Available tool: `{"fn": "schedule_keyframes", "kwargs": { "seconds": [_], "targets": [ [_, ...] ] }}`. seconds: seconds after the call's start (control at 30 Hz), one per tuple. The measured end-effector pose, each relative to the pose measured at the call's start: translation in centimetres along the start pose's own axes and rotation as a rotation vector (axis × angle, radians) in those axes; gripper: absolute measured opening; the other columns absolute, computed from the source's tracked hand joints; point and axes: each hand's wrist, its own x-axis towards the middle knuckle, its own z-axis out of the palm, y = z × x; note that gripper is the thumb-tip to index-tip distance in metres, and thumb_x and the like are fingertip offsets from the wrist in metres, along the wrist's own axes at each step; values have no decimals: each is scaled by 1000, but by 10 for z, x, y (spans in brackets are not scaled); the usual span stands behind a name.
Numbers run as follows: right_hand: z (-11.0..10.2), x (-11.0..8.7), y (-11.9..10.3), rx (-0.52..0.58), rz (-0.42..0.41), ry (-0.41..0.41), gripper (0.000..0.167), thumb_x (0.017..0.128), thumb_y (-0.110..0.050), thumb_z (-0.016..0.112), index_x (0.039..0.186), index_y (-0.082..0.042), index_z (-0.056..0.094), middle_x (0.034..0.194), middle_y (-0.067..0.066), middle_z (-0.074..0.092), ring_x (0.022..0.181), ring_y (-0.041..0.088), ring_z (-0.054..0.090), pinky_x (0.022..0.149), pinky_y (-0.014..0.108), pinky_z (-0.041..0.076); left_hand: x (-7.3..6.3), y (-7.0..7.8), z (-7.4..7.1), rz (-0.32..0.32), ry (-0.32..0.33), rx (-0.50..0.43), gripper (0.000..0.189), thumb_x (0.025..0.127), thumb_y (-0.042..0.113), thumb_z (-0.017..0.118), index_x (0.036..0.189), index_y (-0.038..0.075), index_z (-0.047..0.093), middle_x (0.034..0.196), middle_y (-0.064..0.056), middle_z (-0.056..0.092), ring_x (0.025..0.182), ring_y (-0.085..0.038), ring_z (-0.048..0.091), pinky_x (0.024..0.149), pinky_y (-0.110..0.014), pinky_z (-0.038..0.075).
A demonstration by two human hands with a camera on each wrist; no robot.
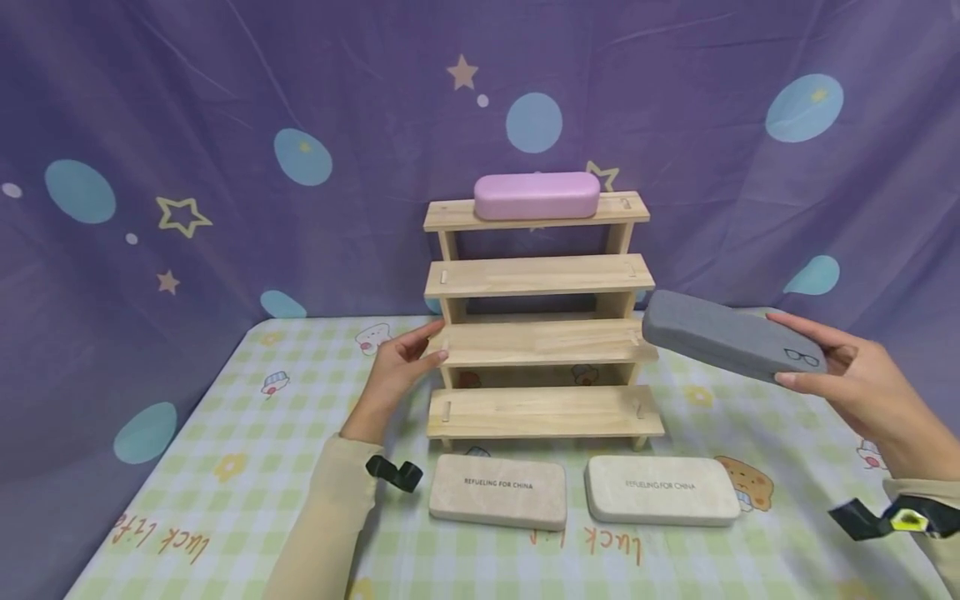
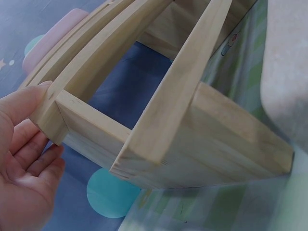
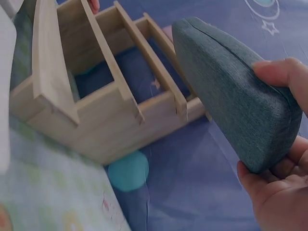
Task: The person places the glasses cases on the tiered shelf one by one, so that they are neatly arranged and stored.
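My right hand (image 1: 873, 379) grips the right end of a grey fabric glasses case (image 1: 720, 333), which has a small glasses drawing on it. The case is held in the air, tilted, just right of a stepped wooden display shelf (image 1: 543, 412). At the shelf's left side my left hand (image 1: 401, 367) pinches the end of a board, thumb on top and fingers under it, as the left wrist view shows. A pink glasses case (image 1: 536, 197) lies on the top tier. In the right wrist view the grey case (image 3: 231, 91) sits between thumb and fingers.
Two pale glasses cases with printed lettering, one beige (image 1: 498, 507) and one cream (image 1: 662, 507), lie before the shelf on a checked tablecloth (image 1: 247, 442). A purple patterned curtain (image 1: 360, 92) hangs close behind the shelf.
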Motion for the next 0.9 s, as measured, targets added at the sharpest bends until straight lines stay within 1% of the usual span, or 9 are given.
{"fn": "schedule_keyframes", "kwargs": {
  "seconds": [0.13,0.17,0.2,0.33,0.4,0.47,0.6,0.73,0.9],
  "targets": [
    [8,13,-12,60,23,-17,69,80,18,60,140,-12,46,104,-13,61,75,-4,57,62,11,50,-1,7,1,-20,-6,-9,48,84,0,68,129,-5,53,134,-17,52,131,-20,43,111,-27,32],
    [10,17,-15,116,27,-36,69,80,19,59,140,-11,45,105,-11,61,88,-2,59,66,12,52,-2,10,2,-22,-8,-13,48,84,-1,68,129,-6,52,135,-17,51,131,-21,42,111,-28,31],
    [12,21,-17,172,31,-52,68,80,20,58,140,-9,45,117,-7,59,95,0,58,69,12,52,-3,13,2,-23,-10,-17,48,84,-1,67,129,-6,52,135,-18,51,132,-22,41,112,-29,31],
    [23,36,-26,183,30,-70,67,80,19,59,139,-11,47,117,-4,59,94,3,59,68,14,52,-7,22,4,-17,-21,-16,48,85,-4,65,130,-9,50,135,-22,49,133,-26,39,113,-33,29],
    [29,45,-29,200,8,-88,67,80,19,59,139,-10,47,118,-3,59,96,4,59,69,14,52,-6,20,3,-20,-22,-21,48,85,-3,65,130,-9,50,136,-21,49,133,-26,39,113,-32,29],
    [35,53,-31,218,-9,-102,67,79,20,59,139,-9,48,121,-3,58,102,6,59,75,16,54,-4,15,2,-25,-22,-23,48,85,-3,66,130,-8,50,136,-20,49,132,-24,40,112,-30,30],
    [48,68,-37,207,-5,-105,66,79,18,61,138,-9,49,120,-2,57,102,7,59,76,17,54,-1,4,0,-25,-11,-29,48,84,0,68,130,-4,53,135,-16,52,131,-19,42,111,-25,31],
    [60,79,-42,160,7,-106,65,79,14,64,138,-8,48,119,-3,58,102,7,59,76,17,53,0,0,0,-4,-7,-25,48,84,1,68,129,-4,53,135,-16,52,131,-18,43,111,-26,32],
    [72,93,-45,150,-1,-142,65,79,11,66,139,-5,46,115,-2,58,99,7,59,75,16,53,1,-1,-1,1,-13,-24,48,84,0,68,129,-5,53,135,-16,52,131,-19,42,111,-27,31]
  ]
}}
